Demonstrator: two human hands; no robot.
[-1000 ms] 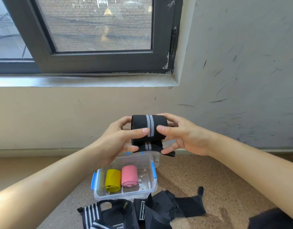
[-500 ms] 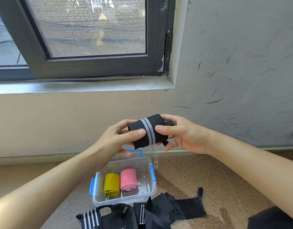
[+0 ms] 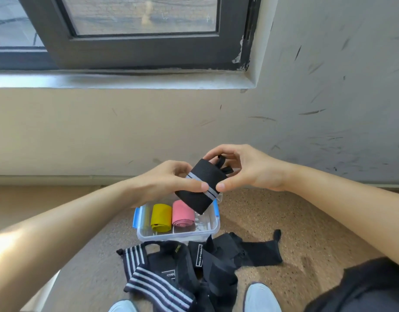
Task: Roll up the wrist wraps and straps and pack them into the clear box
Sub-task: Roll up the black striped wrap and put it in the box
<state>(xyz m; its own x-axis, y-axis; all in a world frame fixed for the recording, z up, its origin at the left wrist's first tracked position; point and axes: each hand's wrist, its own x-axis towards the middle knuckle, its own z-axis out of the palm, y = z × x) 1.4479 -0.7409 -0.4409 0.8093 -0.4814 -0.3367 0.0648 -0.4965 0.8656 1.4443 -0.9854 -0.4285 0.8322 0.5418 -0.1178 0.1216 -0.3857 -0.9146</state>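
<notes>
Black roll [image 3: 199,188] is hanging tilted over box [image 3: 171,236], lower end pointing at the gap beside pink roll [image 3: 183,213]; left hand [image 3: 169,183] and right hand [image 3: 247,170] are pinching it, left nearer box.

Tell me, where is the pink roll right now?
In the head view, the pink roll lies inside the clear box, right of the yellow roll.

rolled wrap [image 3: 200,188]: black, one grey-white stripe. clear box [image 3: 146,234]: blue clips, holding one yellow roll [image 3: 161,216] and one pink roll [image 3: 182,212]. loose wraps [image 3: 218,264] on floor [image 3: 306,221]: black, some white-striped. floor: speckled tan.
</notes>
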